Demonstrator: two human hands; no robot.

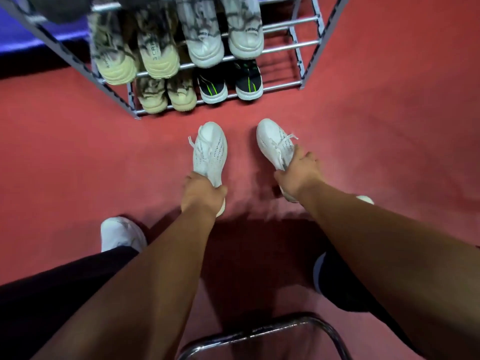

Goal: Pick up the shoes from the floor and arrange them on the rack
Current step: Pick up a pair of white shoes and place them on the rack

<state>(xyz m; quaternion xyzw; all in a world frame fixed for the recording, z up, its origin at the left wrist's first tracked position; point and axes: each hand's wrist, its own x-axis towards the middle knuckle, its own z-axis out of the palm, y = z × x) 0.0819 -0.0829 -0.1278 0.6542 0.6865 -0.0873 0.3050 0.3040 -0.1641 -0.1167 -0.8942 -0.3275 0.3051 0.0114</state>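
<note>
beige shoe (158, 51) toe | lettering, perhaps "3CAR" | other print too blurred to read

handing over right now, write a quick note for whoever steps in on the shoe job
Left hand: shut on the heel of the left white shoe.
Right hand: shut on the right white shoe.
Both shoes sit over the red floor, toes toward the rack, not on it yet.
Done: four pairs on the rack's visible shelves: beige pair and black pair on the bottom shelf.
Left: set the white pair on the rack; free bars show at the right end.
</note>
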